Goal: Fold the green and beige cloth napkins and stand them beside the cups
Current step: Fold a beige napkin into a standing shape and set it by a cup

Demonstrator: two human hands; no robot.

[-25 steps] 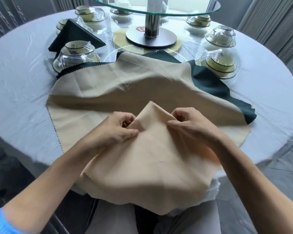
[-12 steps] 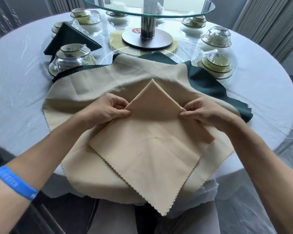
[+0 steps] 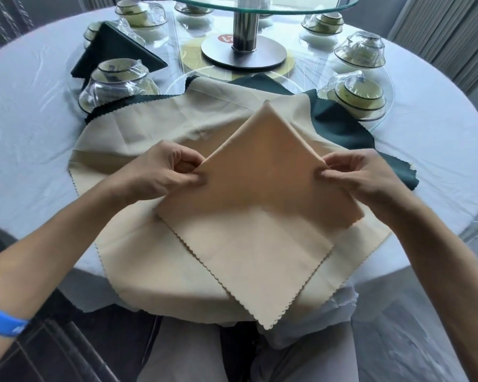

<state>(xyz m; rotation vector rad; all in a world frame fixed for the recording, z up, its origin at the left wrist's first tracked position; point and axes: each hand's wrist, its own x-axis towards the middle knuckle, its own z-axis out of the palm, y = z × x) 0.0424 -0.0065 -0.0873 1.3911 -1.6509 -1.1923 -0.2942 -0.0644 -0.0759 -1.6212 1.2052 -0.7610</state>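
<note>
- Beige napkin, folded to a diamond, lies at the near edge of the bench; its scalloped lower corner hangs past the edge over the person's lap.
- Blue wristband on the left forearm, bottom left corner.
- Left hand pinches the napkin's left corner between thumb and curled fingers.
- Right hand pinches the right corner the same way; the folded top half rises to a point between the two hands.
- Under it: a larger, paler beige cloth spread flat, and beneath that a dark green cloth showing at the far and right edges.
- Left of centre: a wrapped cup in clear film, touching the green edge.
- Behind that cup: a folded green napkin, standing, among more wrapped cups.
- Right side: a second wrapped cup set just beside the green cloth.
- Far centre: glass turntable on a metal post and round base.
</note>
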